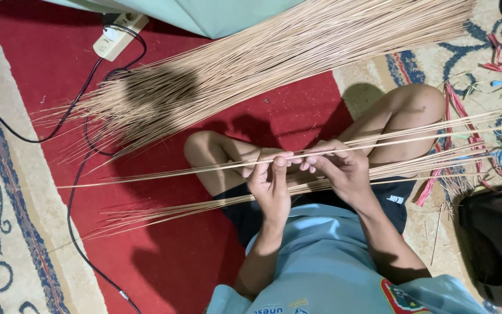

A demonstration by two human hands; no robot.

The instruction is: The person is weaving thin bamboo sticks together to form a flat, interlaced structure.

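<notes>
I sit cross-legged on a red carpet. My left hand and my right hand meet in front of me, each pinching a few long thin tan sticks that run from left to right across my knees. A second thin bundle of the same sticks lies across my lap just below the hands. A large pile of tan sticks fans out on the carpet beyond my legs, tips pointing left.
A white power strip with black cables lies at the upper left. Coloured plastic strips are scattered on the patterned rug at right. A dark object sits at the lower right. Pale green cloth lies at the top.
</notes>
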